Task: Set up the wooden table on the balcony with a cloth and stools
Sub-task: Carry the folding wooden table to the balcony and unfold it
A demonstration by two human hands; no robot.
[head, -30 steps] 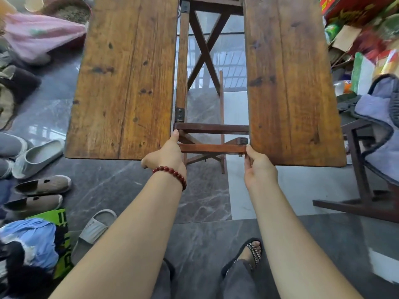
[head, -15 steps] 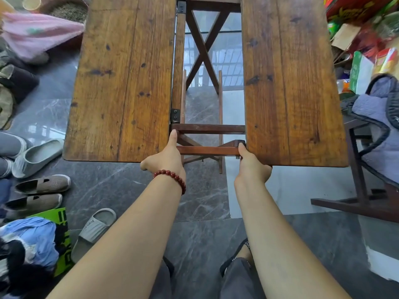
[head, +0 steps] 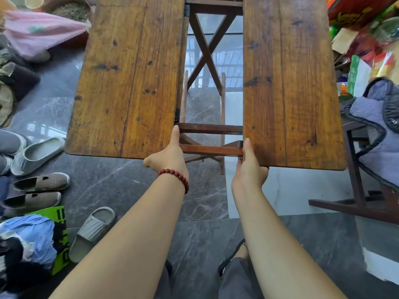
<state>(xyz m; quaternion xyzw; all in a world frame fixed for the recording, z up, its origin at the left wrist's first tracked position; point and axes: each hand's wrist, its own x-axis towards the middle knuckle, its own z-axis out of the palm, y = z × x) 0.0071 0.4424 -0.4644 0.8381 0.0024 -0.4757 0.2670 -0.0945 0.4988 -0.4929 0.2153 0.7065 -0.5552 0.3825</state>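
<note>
A folding wooden table stands in front of me with its two leaves spread apart: the left leaf and the right leaf, with a wide gap between them. In the gap I see crossed legs and two dark cross rails. My left hand, with a red bead bracelet on the wrist, grips the near inner corner of the left leaf, thumb along its edge. My right hand grips the near inner corner of the right leaf, fingers under the board. No cloth lies on the table.
Several shoes and slippers line the grey marble floor at left, with a blue bundle near me. A dark wooden stand draped with grey-blue fabric stands at right. Boxes and packets crowd the far right.
The table looms slightly nearer and lower in view. The gap between the two leaves has narrowed a little. Both hands keep their grip on the inner corners.
</note>
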